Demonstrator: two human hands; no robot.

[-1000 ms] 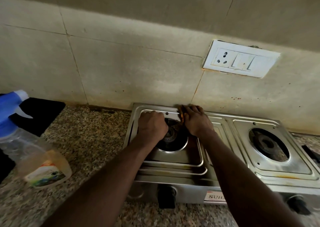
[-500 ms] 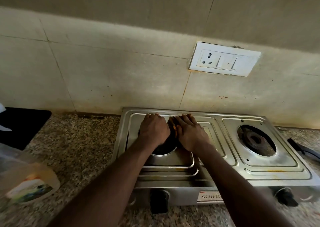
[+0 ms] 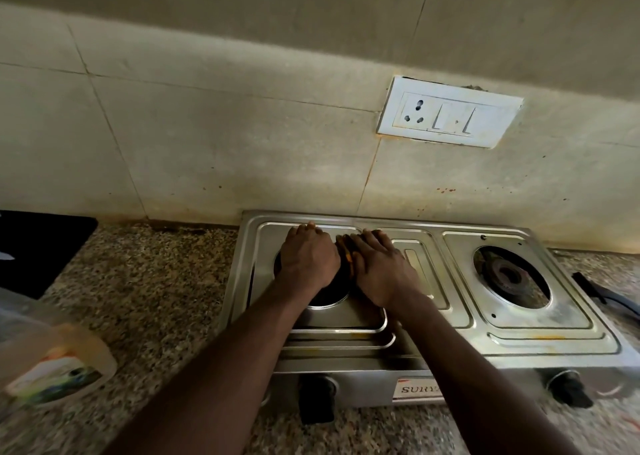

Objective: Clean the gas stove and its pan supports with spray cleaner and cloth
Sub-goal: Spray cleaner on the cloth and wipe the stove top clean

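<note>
The stainless steel two-burner gas stove (image 3: 540,336) stands on a speckled granite counter against the tiled wall, with no pan supports on it. Both of my hands are on its left burner (image 3: 332,295), close together. My left hand (image 3: 306,257) lies knuckles up over the burner, fingertips on the steel near the back rim. My right hand (image 3: 379,267) lies flat beside it, its straight fingers pressing on an orange cloth (image 3: 349,256), of which only a sliver shows between the hands. The spray bottle (image 3: 52,361) is at the lower left, blurred, with its head out of frame.
The right burner (image 3: 510,278) is uncovered. Two black knobs (image 3: 317,397) (image 3: 571,390) stick out of the stove front. A black mat (image 3: 34,250) lies at the far left and a black hose (image 3: 602,293) at the far right. A white switch plate (image 3: 450,115) is on the wall.
My hands have drawn closer together over the left burner, and the right hand has slid a little toward me. The view has shifted, so the bottle's blue head has left the frame.
</note>
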